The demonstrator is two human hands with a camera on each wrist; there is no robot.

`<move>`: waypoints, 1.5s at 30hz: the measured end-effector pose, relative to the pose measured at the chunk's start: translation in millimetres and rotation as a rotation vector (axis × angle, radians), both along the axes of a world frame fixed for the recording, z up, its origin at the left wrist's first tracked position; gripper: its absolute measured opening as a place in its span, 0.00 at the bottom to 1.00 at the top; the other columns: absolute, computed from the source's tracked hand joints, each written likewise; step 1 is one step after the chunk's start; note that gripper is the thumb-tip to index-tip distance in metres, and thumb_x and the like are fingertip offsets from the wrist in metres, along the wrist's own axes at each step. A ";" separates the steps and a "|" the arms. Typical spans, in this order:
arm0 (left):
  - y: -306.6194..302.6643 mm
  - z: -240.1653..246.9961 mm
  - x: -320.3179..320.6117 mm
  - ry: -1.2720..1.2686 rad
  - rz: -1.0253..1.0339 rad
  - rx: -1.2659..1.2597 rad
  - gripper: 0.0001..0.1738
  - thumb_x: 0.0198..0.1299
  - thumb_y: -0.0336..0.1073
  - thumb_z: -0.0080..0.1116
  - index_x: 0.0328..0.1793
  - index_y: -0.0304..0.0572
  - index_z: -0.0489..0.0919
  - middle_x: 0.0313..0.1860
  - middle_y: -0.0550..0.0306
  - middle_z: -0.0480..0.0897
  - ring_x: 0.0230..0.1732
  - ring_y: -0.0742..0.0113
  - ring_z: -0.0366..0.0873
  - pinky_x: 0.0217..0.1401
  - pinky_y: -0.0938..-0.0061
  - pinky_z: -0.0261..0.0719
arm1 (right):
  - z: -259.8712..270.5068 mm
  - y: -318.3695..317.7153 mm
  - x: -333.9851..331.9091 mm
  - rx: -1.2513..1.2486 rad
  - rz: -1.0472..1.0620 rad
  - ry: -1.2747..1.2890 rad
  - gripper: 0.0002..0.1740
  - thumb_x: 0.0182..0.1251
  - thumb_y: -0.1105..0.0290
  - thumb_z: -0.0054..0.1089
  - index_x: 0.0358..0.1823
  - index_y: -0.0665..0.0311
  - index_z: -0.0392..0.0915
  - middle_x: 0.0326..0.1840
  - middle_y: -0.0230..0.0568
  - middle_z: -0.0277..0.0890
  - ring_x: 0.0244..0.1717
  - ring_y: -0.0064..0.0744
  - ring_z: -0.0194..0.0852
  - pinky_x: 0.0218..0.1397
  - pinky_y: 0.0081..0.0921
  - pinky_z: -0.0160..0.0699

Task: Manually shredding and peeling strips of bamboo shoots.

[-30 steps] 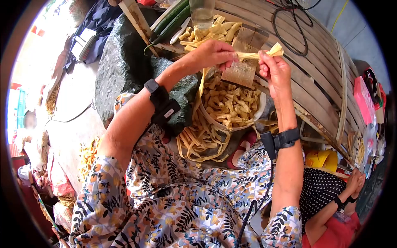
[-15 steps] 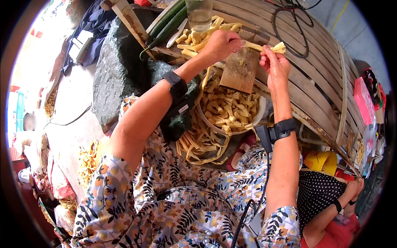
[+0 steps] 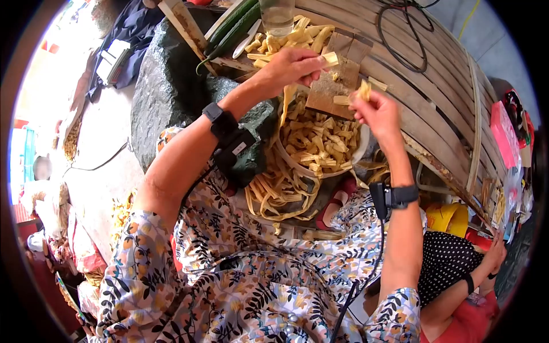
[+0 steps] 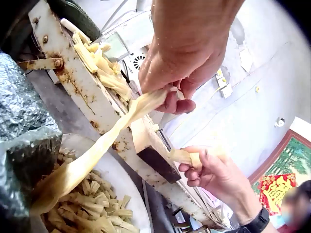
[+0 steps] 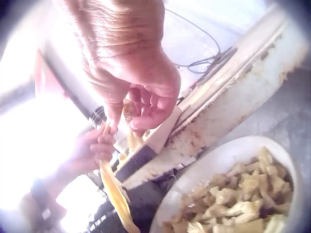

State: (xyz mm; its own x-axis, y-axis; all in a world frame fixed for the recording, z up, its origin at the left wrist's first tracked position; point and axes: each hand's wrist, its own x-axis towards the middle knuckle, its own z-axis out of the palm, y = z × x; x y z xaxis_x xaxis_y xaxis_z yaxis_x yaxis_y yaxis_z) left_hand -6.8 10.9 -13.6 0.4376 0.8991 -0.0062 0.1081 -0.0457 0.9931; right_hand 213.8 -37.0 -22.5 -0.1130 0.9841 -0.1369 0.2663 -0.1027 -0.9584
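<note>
My left hand (image 3: 294, 70) pinches a long, pale yellow, pliable strip (image 4: 116, 128). One end pokes out past the fingertips, and the long tail hangs toward the basin. A short yellow piece (image 3: 365, 90) is pinched between thumb and fingers of my right hand (image 3: 380, 114), beside a small wooden board (image 3: 329, 94). The two hands are apart above the board. Below them stands a white basin (image 5: 228, 154) full of short, folded-looking yellow pieces (image 5: 238, 199). More long strips (image 3: 280, 197) lie in loops by the basin.
A slatted wooden table (image 3: 423, 108) with a rusty edge holds a yellow pile (image 3: 309, 37), a glass (image 3: 277, 20), cucumbers (image 3: 231, 35) and a black cable (image 3: 409, 34). Dark plastic sheeting (image 3: 166, 91) stands left of the basin. Another person's arm (image 3: 457, 297) is at lower right.
The strip was stretched between both hands; now the hands are separated, with a short piece in the right hand and the long strip in the left. The right hand has moved slightly down.
</note>
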 end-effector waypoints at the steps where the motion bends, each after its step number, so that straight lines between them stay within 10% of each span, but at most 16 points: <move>1: -6.6 -2.0 -0.6 -0.021 -0.043 -0.016 0.15 0.63 0.40 0.47 0.38 0.34 0.77 0.24 0.66 0.72 0.27 0.80 0.67 0.31 0.84 0.66 | -2.2 -10.5 -0.2 0.126 0.087 -0.098 0.14 0.55 0.69 0.61 0.41 0.68 0.77 0.28 0.36 0.76 0.24 0.21 0.71 0.28 0.17 0.71; 6: -30.3 -0.4 7.3 -0.072 -0.216 -0.015 0.12 0.64 0.36 0.45 0.40 0.35 0.76 0.29 0.64 0.75 0.32 0.79 0.71 0.39 0.83 0.71 | 38.8 -35.1 0.8 0.287 0.187 -0.360 0.23 0.47 0.66 0.67 0.45 0.67 0.75 0.35 0.38 0.78 0.34 0.22 0.72 0.37 0.21 0.72; 10: -46.4 -1.0 20.6 0.133 -0.326 0.097 0.12 0.63 0.35 0.47 0.46 0.33 0.74 0.33 0.61 0.78 0.33 0.78 0.75 0.41 0.83 0.73 | 21.9 -28.2 -9.5 0.313 0.063 0.027 0.14 0.53 0.76 0.61 0.42 0.68 0.76 0.31 0.32 0.76 0.29 0.18 0.70 0.35 0.15 0.71; 19: -41.7 -20.4 1.1 -0.313 -0.333 -0.480 0.12 0.62 0.39 0.50 0.43 0.36 0.75 0.27 0.66 0.74 0.27 0.84 0.67 0.29 0.87 0.65 | 22.4 -22.4 8.3 0.372 0.159 0.109 0.10 0.56 0.81 0.55 0.41 0.66 0.77 0.41 0.31 0.76 0.39 0.17 0.72 0.44 0.15 0.71; 26: -61.2 -17.0 21.6 0.263 0.043 0.497 0.08 0.55 0.32 0.56 0.39 0.37 0.76 0.24 0.57 0.76 0.24 0.71 0.73 0.28 0.77 0.71 | 18.1 -13.3 8.5 0.458 0.065 -0.020 0.11 0.61 0.70 0.55 0.44 0.66 0.77 0.38 0.36 0.78 0.40 0.22 0.75 0.46 0.19 0.73; 34: -68.6 -11.2 24.1 0.435 -0.147 0.937 0.04 0.51 0.27 0.53 0.34 0.37 0.74 0.27 0.50 0.74 0.26 0.53 0.74 0.26 0.70 0.71 | 1.8 -28.6 -0.1 -0.309 0.195 -0.113 0.20 0.67 0.57 0.43 0.36 0.68 0.75 0.20 0.38 0.76 0.20 0.22 0.74 0.20 0.16 0.70; 40: -57.7 -23.9 21.6 0.228 -0.112 0.142 0.10 0.55 0.36 0.57 0.37 0.35 0.78 0.24 0.60 0.78 0.25 0.76 0.71 0.28 0.80 0.71 | -15.6 -33.0 -5.5 0.014 0.016 -0.134 0.19 0.66 0.58 0.46 0.30 0.68 0.76 0.17 0.39 0.74 0.14 0.25 0.72 0.17 0.20 0.68; 45: -64.2 -22.4 24.6 0.155 -0.240 -0.156 0.13 0.55 0.37 0.58 0.42 0.37 0.75 0.23 0.64 0.72 0.26 0.79 0.67 0.28 0.80 0.67 | -11.9 -35.7 -13.3 0.455 -0.019 -0.788 0.14 0.58 0.60 0.54 0.23 0.63 0.75 0.20 0.50 0.71 0.24 0.51 0.70 0.27 0.40 0.67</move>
